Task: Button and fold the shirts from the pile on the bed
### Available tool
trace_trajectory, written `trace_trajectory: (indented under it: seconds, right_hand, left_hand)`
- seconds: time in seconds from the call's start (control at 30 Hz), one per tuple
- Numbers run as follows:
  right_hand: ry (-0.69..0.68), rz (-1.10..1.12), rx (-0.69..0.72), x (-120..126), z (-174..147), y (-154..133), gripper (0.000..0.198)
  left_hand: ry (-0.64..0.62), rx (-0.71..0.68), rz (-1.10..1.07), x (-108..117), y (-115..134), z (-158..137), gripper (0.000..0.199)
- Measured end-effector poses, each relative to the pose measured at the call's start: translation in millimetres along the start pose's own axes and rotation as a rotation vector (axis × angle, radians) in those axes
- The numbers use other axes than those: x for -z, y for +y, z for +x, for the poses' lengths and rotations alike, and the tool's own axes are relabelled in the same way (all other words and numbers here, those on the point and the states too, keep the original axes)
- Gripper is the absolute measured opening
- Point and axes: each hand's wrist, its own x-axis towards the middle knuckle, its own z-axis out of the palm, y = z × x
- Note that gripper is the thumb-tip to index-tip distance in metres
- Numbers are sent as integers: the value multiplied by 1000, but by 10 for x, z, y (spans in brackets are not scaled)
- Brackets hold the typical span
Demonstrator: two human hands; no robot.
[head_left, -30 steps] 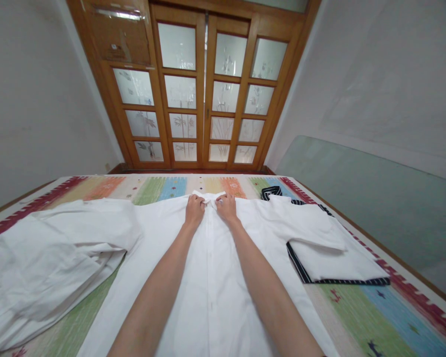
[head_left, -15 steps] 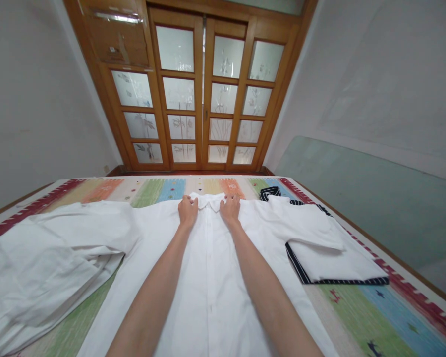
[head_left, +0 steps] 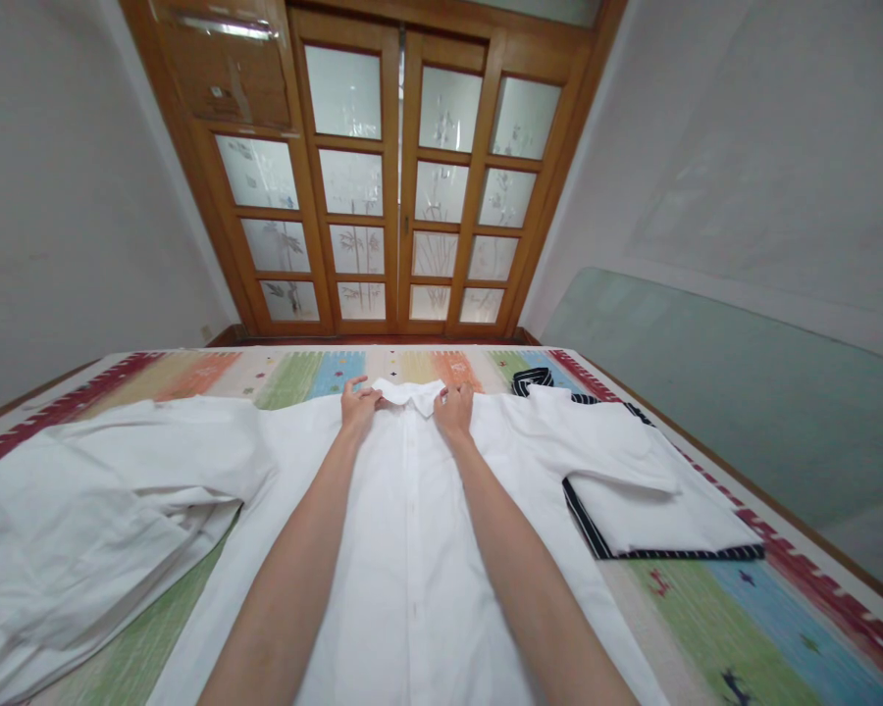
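Observation:
A white button-front shirt (head_left: pixel 383 549) lies spread flat in front of me, its collar (head_left: pixel 406 394) at the far end. My left hand (head_left: pixel 357 404) pinches the left end of the collar between thumb and fingers. At the collar's right side, my right hand (head_left: pixel 454 406) is closed on the other end. Both forearms reach across the shirt's front on either side of the button strip. The shirt's right short sleeve (head_left: pixel 610 441) overlaps a folded white garment with black striped edging (head_left: pixel 677 529).
Crumpled white cloth (head_left: pixel 103 520) lies on the left. Beneath everything is a colourful patterned cover (head_left: pixel 736 598). Beyond the far edge stand wooden doors with glass panes (head_left: pixel 401 196). A pale green panel (head_left: pixel 706 382) leans along the right wall.
My left hand has shifted slightly left, and its fingers now pinch the collar's end. The collar's left part looks lifted a little. My right hand has barely moved.

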Motion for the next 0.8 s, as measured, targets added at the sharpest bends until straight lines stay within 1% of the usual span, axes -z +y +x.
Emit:
trace_trajectory:
  seconds: [0.07, 0.17, 0.23, 0.37, 0.43, 0.53, 0.63, 0.73, 0.8]
  right_hand:
    - [-9, -22, -2, 1, -5, 0, 9]
    - [-4, -32, -29, 1, -17, -7, 9]
    - [-2, -32, -35, 8, -25, -18, 9]
    - [-37, -67, -27, 51, -35, -63, 6]
    - [-69, -81, 9, 74, -37, -87, 11]
    - [-120, -61, 118, 87, -39, -108, 18]
    - [-140, -30, 194, 71, -39, -102, 17]
    - [-136, -19, 219, 48, -40, -82, 12]
    - [-135, -21, 230, 40, -44, -72, 10]
  left_hand:
    - [-9, -12, 33, 37, 8, 19, 45]
    - [-27, -24, 170, 92, 21, 28, 41]
    - [-56, -7, 209, 118, 33, 22, 47]
    - [-124, 40, 125, 142, 62, 1, 64]
    - [-136, 36, 150, 147, 71, -13, 67]
    - [-165, -5, 303, 150, 74, -47, 67]
    - [-217, -21, 408, 152, 88, -94, 75]
    - [-263, 26, 351, 157, 131, -137, 86]
    - [-268, 68, 288, 162, 167, -155, 89]
